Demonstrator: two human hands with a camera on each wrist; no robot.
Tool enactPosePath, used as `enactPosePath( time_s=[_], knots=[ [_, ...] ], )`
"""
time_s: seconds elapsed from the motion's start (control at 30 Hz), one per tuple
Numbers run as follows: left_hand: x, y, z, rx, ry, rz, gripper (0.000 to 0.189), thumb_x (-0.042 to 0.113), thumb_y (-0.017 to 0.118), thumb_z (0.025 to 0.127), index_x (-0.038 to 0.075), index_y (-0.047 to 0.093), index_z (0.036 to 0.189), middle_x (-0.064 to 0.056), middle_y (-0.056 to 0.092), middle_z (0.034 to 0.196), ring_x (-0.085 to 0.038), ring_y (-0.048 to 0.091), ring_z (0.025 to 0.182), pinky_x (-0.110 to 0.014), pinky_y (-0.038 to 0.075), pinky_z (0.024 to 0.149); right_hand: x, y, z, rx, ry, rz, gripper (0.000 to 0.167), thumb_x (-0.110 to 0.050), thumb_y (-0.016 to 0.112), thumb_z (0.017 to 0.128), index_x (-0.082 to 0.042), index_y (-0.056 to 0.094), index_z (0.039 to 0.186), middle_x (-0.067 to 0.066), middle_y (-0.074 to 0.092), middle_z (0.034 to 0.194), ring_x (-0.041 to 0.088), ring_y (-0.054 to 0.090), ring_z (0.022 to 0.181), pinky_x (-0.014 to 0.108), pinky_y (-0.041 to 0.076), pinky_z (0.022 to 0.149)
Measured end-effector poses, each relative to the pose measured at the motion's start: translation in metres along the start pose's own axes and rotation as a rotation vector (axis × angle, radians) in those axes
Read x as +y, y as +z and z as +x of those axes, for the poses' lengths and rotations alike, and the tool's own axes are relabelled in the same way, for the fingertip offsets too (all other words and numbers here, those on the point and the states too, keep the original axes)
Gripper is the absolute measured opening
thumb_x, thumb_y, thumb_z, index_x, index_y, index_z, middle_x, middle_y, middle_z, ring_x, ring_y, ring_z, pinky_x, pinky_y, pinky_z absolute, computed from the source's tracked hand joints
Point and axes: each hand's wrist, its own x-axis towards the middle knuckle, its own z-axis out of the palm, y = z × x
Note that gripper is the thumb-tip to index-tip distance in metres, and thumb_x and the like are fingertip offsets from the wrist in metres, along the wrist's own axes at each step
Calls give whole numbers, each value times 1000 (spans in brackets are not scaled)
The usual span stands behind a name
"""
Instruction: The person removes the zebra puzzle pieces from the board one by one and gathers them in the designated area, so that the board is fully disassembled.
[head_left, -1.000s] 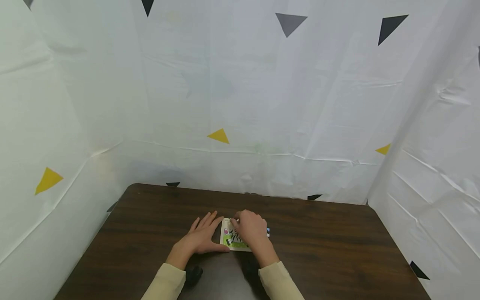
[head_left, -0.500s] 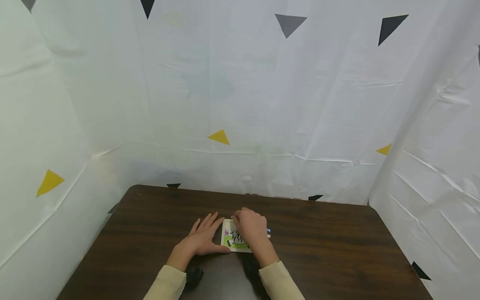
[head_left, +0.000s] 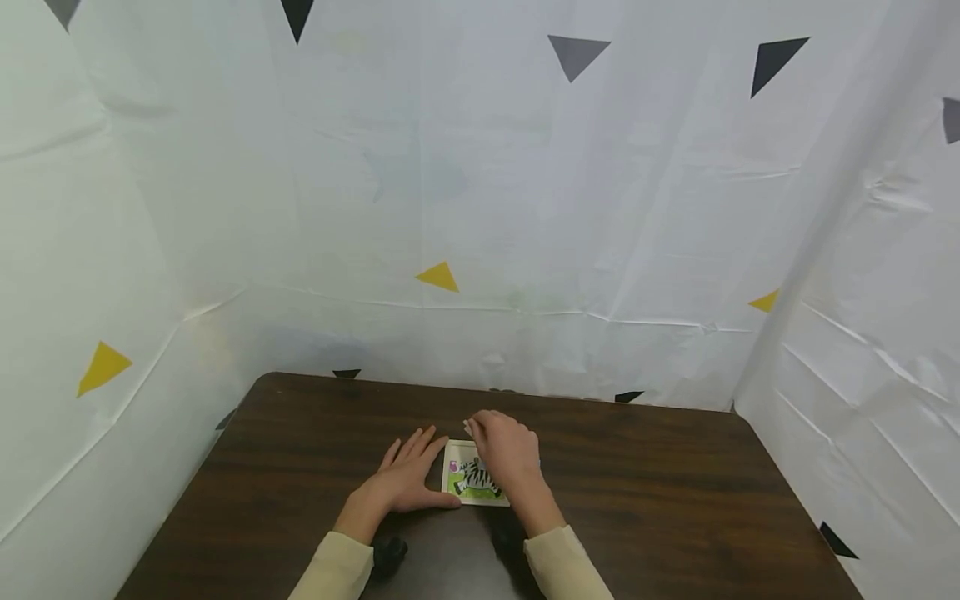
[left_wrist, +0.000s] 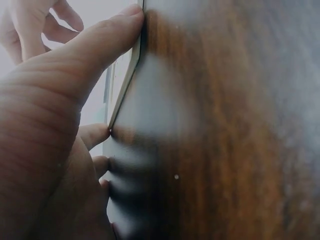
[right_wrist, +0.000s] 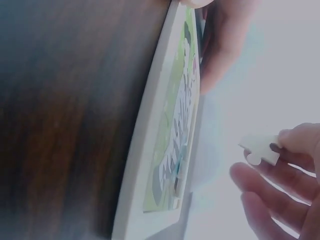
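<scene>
A small wooden jigsaw puzzle with a zebra picture lies flat on the table in the head view, set in a pale tray. My left hand has its fingers spread beside the tray, thumb at the near left corner and index fingertip at the far left corner. Above the tray's far side, my right hand pinches a jigsaw piece between thumb and fingers, apart from the picture. In the right wrist view, a bluish piece edge sticks up near one end of the picture.
The dark wood table extends to both sides of the hands. White sheeting with coloured triangles hangs behind it and at both sides. A black wrist device sits under the left cuff.
My right hand has risen from the puzzle with the jigsaw piece, moving slightly away and rightward. More of the zebra shows. The left hand keeps its place at the tray.
</scene>
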Motion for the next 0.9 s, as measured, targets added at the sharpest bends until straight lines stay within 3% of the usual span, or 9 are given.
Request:
enactPosePath(
  time_s=[0.23, 0.43, 0.6, 0.77, 0.9],
  knots=[
    [-6, 8, 4, -4, 1, -16, 116, 82, 62, 70, 16, 24, 157, -11, 9, 164, -35, 5, 149, -61, -1, 114, 5, -9, -6, 54, -1, 35, 20, -43, 60, 97, -31, 75, 103, -13, 72, 92, 11, 65, 67, 40, 52, 56],
    [-14, 17, 9, 16, 7, -6, 118, 86, 60, 68, 20, 23, 158, -8, 8, 164, -32, 4, 149, -60, -1, 114, 13, -18, -13, 95, 0, 61, 16, -43, 64, 95, -32, 75, 99, -15, 71, 86, 5, 60, 59, 32, 44, 48],
    [-11, 13, 6, 31, 16, -24, 116, 83, 62, 69, 17, 24, 157, -10, 9, 164, -34, 5, 149, -61, -1, 114, 20, -28, -16, 139, -29, 68, 12, -43, 68, 92, -34, 75, 96, -19, 66, 83, 3, 55, 57, 26, 39, 45],
    [-3, 6, -1, 38, 30, -38, 111, 75, 67, 73, 13, 27, 156, -15, 13, 162, -39, 9, 148, -64, 2, 113, 32, -35, -21, 129, -17, 30, 11, -42, 72, 89, -34, 77, 93, -19, 56, 77, 3, 52, 58, 24, 39, 45],
    [-2, 6, 0, 36, 19, -35, 112, 76, 66, 73, 13, 26, 156, -15, 12, 163, -39, 8, 148, -64, 1, 112, 42, -44, -25, 122, 1, 31, 10, -40, 73, 89, -33, 78, 94, -18, 65, 83, 4, 59, 65, 26, 45, 49]
  ],
)
